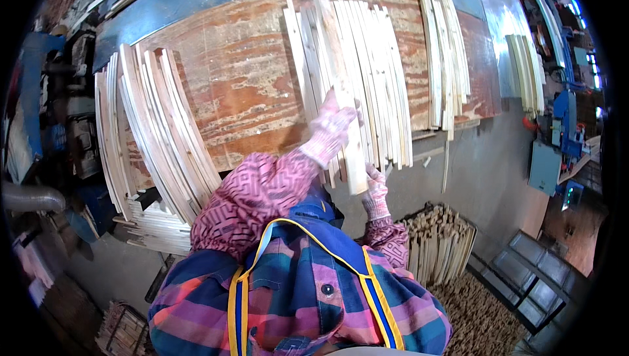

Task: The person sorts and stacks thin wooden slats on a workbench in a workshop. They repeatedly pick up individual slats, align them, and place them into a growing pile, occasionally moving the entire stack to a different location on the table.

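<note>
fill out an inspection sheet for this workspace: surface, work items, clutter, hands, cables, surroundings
Surface: plywood sheet, patchy and worn, with reddish-brown areas.
Work items: pale wooden strips in several groups; a wider plank lies lengthwise at the middle group.
Clutter: stacked wooden sticks at lower right.
Hands: left hand grips the plank; right hand is by its near end, contact unclear.
Cables: nothing seen clearly.
Surroundings: ribbed duct far left, grey cabinet at right.

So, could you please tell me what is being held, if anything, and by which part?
A long wooden board: the left hand grips it across its nearer half. The right hand is beside its near end; whether it grips is unclear.
</note>
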Available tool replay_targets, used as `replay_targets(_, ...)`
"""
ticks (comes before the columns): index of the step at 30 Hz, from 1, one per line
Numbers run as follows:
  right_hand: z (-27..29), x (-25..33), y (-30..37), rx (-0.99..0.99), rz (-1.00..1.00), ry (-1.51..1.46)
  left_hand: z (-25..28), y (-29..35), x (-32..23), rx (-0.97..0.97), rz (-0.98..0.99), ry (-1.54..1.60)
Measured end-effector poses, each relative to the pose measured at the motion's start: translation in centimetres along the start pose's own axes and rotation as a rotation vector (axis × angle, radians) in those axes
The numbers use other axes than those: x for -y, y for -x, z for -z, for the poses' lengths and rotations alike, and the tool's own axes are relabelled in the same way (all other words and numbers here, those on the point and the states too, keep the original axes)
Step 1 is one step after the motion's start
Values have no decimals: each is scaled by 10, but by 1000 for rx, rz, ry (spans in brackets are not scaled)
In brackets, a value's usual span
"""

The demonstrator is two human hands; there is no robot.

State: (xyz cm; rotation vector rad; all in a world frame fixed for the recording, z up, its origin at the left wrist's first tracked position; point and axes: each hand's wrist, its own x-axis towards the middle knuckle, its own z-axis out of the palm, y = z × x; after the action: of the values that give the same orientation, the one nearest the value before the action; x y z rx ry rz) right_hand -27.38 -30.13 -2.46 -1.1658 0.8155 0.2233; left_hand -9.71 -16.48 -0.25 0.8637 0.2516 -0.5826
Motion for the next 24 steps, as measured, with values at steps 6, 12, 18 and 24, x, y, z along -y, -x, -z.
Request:
replay_targets(6,-92,27,-22,156,165,223,60,38,-48,22,60,183)
replay_targets(12,-125,31,-36,207,70,252,121,59,-57,-101,80,251)
replay_targets(18,-126,16,-49,244,17,384,180,69,-59,-621,-85,-386)
replay_targets(24,-138,5,-59,372,122,448,258,93,-50,-1207,-69,-1766)
